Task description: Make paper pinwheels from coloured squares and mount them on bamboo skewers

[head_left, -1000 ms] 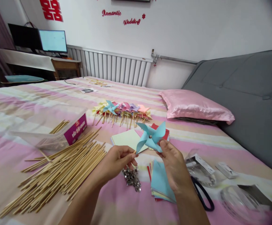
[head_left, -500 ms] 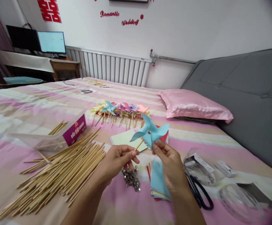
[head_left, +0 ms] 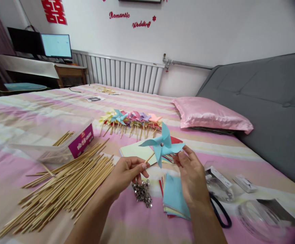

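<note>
My left hand (head_left: pixel 131 171) is closed, pinching the wooden stick of a light-blue paper pinwheel (head_left: pixel 162 144) between thumb and fingers. A small metal pin sits at the pinwheel's centre. On the other side, my right hand (head_left: pixel 192 174) has its curled fingers at the tip of the right blade, closed on it. Under my left fingers lies a heap of small metal pins (head_left: pixel 142 194). A stack of coloured paper squares (head_left: pixel 175 195), blue on top, is beside my right wrist. More paper sheets (head_left: pixel 134 152) lie behind the pinwheel.
Many wooden sticks (head_left: pixel 71 186) spread at left, by a clear plastic box (head_left: pixel 80 144) holding more. Several finished pinwheels (head_left: pixel 137 117) lie farther back. At right are dark-handled scissors (head_left: pixel 223 213), clear plastic containers (head_left: pixel 259 217), a small white box (head_left: pixel 244 183) and a pink pillow (head_left: pixel 211 113).
The pinwheel's blades have turned on the stick. My right hand has shifted right and slightly up, from the lower blade to the right one. My left hand has barely moved.
</note>
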A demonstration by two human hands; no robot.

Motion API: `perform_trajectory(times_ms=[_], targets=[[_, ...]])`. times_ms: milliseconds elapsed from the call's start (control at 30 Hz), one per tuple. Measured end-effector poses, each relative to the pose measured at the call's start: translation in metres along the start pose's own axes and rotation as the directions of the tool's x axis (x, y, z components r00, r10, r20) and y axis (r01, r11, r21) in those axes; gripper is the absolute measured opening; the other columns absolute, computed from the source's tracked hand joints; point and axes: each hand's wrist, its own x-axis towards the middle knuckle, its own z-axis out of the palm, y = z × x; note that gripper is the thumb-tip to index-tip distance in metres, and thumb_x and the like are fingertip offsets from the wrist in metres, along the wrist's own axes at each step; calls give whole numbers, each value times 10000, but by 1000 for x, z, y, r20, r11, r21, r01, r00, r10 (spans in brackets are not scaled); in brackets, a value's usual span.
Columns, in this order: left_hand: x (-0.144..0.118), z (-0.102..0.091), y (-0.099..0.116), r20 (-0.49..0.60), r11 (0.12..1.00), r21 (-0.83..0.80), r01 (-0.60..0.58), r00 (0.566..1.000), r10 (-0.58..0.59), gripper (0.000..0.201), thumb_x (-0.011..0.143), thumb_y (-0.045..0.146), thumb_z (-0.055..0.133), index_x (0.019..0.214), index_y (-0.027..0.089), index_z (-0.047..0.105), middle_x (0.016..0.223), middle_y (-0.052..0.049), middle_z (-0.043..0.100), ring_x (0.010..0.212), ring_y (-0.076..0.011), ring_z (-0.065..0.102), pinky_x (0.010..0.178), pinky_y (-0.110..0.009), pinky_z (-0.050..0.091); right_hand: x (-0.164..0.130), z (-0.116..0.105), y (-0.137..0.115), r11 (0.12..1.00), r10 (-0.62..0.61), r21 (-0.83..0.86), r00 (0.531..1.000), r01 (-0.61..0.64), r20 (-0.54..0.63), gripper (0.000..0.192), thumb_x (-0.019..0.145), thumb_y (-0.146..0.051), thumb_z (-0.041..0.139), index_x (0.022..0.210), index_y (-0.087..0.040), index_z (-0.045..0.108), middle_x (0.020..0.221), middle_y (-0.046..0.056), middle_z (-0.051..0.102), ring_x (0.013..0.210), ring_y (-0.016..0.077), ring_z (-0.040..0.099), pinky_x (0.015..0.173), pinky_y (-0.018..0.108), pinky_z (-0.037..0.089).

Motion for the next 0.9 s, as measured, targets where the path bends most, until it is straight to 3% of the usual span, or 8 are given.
perform_trajectory(times_ms=[133,333,633,900], targets=[[-2,-1,1,45,999,45,25,999,-27,313,774,421,623,827,116,671,666,-44,674,467,-63,476,463,-192,298,4,-6,-3,996,-79,27,994,82,-77,435,731,-353,720,1132,-245,592,892,-1,676,814,113,603,772,253,443],[-3,0,1,42,998,56,26,999,-28,313,765,421,622,814,117,677,648,-41,664,461,-67,465,460,-198,297,6,-9,2,997,-68,-45,984,61,-164,229,642,-309,781,828,-212,687,751,-34,641,743,99,568,723,227,427],[-2,0,3,-10,1000,15,9,1000,-9,301,753,430,637,739,132,676,689,-64,698,453,-76,502,440,-199,290,1,-4,8,988,9,-153,1000,-10,-7,232,625,-298,778,774,-181,644,736,-7,629,734,140,574,705,261,444],[-2,2,3,9,1000,13,-12,1000,12,320,772,436,621,711,129,686,710,-71,704,465,-72,515,447,-196,290,-6,7,11,993,63,-102,995,-54,81,287,606,-276,793,702,-185,539,721,-22,629,737,127,590,728,255,457]])
